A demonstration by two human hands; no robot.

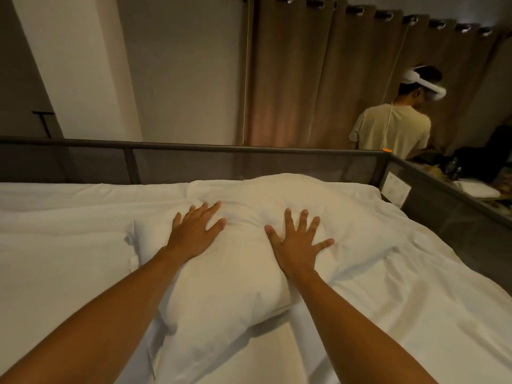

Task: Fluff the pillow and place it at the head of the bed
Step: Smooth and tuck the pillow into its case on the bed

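Bed (415,314) under a white, creased sheet, edged by a dark metal rail (194,147); white pillow (238,261) lying directly on it, near the rail.

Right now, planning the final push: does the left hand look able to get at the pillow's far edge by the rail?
Probably yes. The left hand lies flat on the pillow, nothing lies between it and the far edge, and the rail stands beyond.

- 2 hands: left (194,234), right (297,241)
- 1 pillow (243,273)
- 1 bed (69,245) w/ 1 rail (194,146)
- 1 curtain (318,79)
- 1 other person (393,128) w/ 1 headset (424,84)
- 1 label (394,188) on rail
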